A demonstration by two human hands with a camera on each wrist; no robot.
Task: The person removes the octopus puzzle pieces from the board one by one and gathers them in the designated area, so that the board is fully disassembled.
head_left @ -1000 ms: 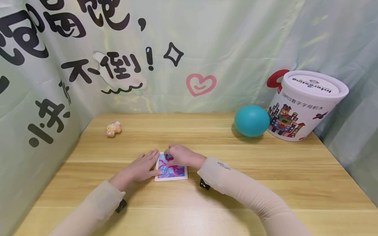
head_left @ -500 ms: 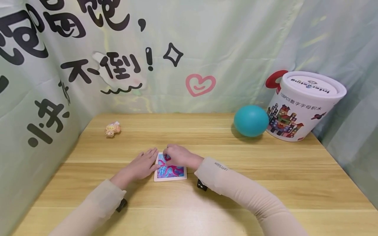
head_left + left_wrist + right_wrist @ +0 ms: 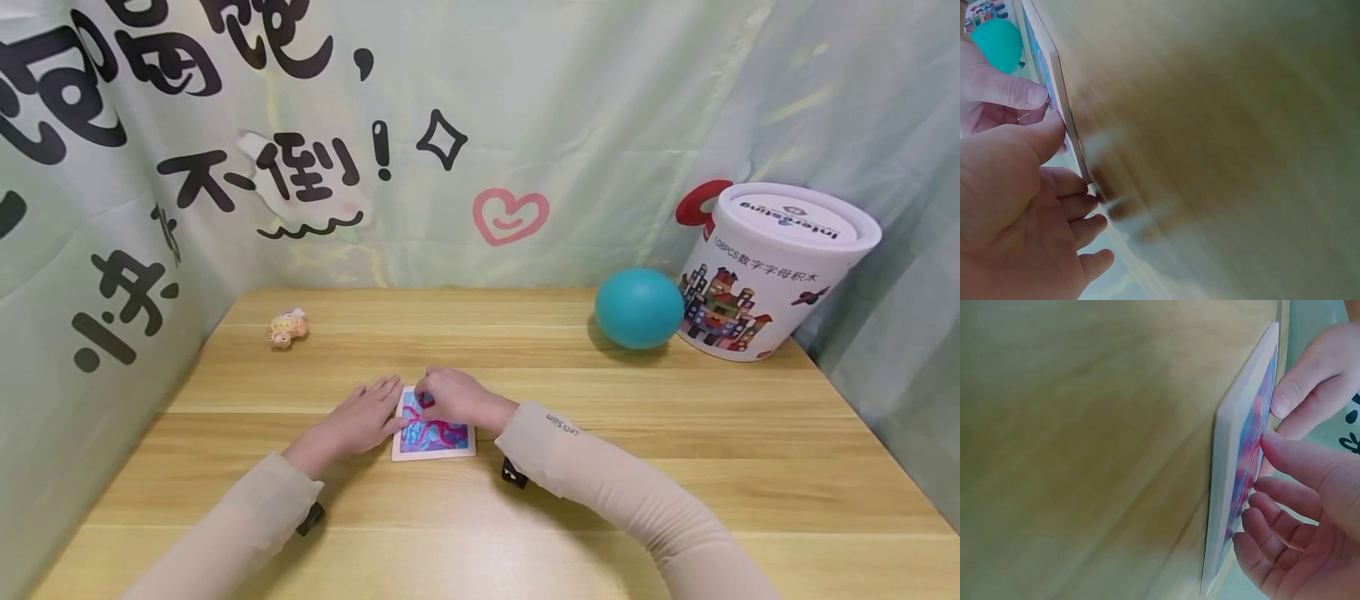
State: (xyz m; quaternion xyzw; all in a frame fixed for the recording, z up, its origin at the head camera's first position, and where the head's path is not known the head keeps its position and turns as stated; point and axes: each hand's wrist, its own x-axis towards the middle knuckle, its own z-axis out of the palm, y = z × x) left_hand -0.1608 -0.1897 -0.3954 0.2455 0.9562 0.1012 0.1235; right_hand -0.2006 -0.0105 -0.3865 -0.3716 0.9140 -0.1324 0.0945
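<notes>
Left hand [image 3: 363,419], fingers straight, touches the board [image 3: 438,437] at its left; right hand [image 3: 459,396] covers it, pinch unclear; uneven pressing could skid it.

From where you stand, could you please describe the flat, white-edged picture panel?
On the light wooden table, find the left hand and right hand. The panel lies flat, partly covered by them; unlike the round teal ball, it has pink and blue swirls.
</notes>
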